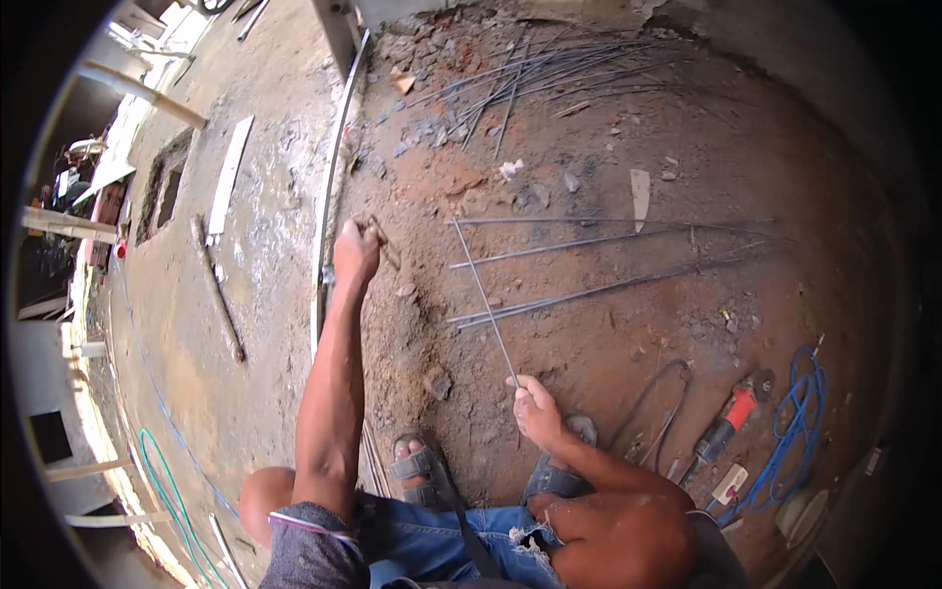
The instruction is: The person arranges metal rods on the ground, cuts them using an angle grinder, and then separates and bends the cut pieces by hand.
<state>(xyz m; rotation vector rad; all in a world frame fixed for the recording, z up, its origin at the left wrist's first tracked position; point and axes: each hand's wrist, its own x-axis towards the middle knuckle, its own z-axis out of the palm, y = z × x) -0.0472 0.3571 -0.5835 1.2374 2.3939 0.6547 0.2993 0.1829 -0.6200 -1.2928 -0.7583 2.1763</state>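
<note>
My right hand (pixel 538 410) is closed around the near end of a thin steel rod (pixel 481 285), which slants up and away to the left. Its far part passes over several similar rods (pixel 579 300) lying on the dirt. Out in front on the left, my left hand (pixel 357 253) is closed, with short brown, stick-like pieces (pixel 389 245) showing by its fingers. Whether it grips them or they lie on the ground behind, I cannot tell. Beside that hand runs a long pale straight strip (pixel 329 196).
An angle grinder (pixel 731 422) with a red body lies at right beside a coiled blue cable (pixel 807 412). More rods (pixel 530 79) are heaped at the back. On the left are a wooden stick (pixel 220 294), a white board (pixel 232 177) and a square floor hole (pixel 165 191).
</note>
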